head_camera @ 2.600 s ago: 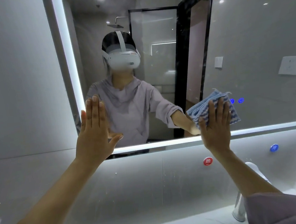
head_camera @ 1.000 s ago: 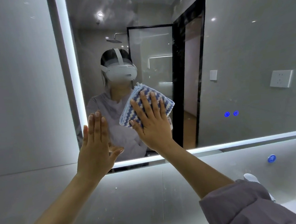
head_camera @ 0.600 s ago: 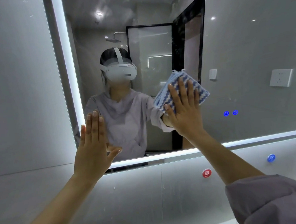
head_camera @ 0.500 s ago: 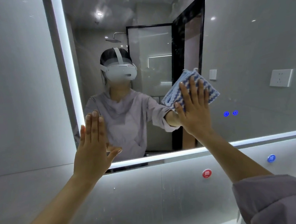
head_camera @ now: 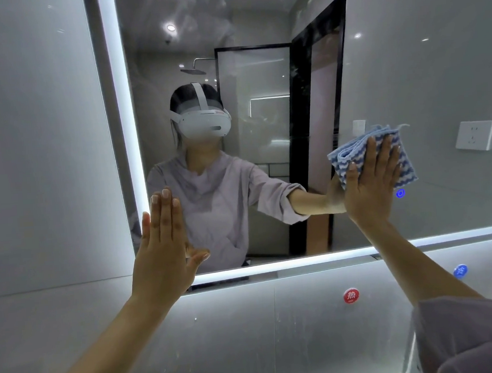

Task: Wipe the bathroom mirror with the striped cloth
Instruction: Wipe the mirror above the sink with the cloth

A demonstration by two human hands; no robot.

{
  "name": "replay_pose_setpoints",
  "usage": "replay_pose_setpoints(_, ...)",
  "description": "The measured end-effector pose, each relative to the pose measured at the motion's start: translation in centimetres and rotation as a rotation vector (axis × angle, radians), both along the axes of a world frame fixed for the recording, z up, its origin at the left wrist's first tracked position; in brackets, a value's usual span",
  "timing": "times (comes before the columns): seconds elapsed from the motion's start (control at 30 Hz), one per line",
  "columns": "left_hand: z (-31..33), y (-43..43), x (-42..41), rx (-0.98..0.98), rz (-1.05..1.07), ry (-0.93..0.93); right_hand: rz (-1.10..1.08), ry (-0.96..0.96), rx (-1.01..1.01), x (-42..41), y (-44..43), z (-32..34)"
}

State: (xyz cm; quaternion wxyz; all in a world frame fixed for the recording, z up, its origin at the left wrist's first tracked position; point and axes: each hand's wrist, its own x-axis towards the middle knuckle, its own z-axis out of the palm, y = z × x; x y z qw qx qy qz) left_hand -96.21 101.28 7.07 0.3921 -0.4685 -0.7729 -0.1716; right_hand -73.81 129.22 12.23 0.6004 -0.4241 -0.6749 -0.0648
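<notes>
The bathroom mirror (head_camera: 435, 80) fills the wall ahead, lit along its left and bottom edges. My right hand (head_camera: 372, 183) presses the folded blue-and-white striped cloth (head_camera: 350, 155) flat against the glass, right of centre, palm spread over it. The cloth sits just above a glowing blue touch button (head_camera: 400, 193). My left hand (head_camera: 165, 250) lies flat with fingers together against the mirror's lower left corner, holding nothing. The mirror reflects a person in a white headset and a lilac top.
Grey tiled wall surrounds the mirror. Below it a red round sticker (head_camera: 350, 295) and a blue round sticker (head_camera: 460, 271) sit on the backsplash. My lilac sleeve (head_camera: 470, 333) fills the lower right corner and hides what lies under it.
My right hand has slid the cloth to the right across the glass, from in front of the reflected person to near the blue touch buttons. My left hand has stayed in place.
</notes>
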Motion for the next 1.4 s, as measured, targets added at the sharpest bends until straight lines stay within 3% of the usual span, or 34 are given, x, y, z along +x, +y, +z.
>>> replay_pose_setpoints(0.3, 0.0, 0.0, -0.2, 0.003, 0.003, -0.012, -0.053, 0.137, -0.053, -2.9, -2.5, 1.4)
replay_pose_setpoints(0.5, -0.1, 0.1, -0.2, 0.008, 0.007, -0.016, 0.026, -0.076, 0.11, -4.9, -2.8, 1.6)
replay_pose_setpoints(0.7, 0.0, 0.1, -0.1, 0.011, 0.006, -0.029, 0.077, -0.134, 0.218, -7.2, -4.8, 2.6)
replay_pose_setpoints(1.13, 0.4, -0.2, 0.5, 0.006, 0.009, -0.048, 0.237, -0.506, 0.469, -14.1, -13.6, 4.7)
replay_pose_setpoints(1.4, 0.3, -0.2, 0.2, -0.009, 0.0, -0.043, 0.222, -0.534, 0.549, -14.7, -13.8, 5.1)
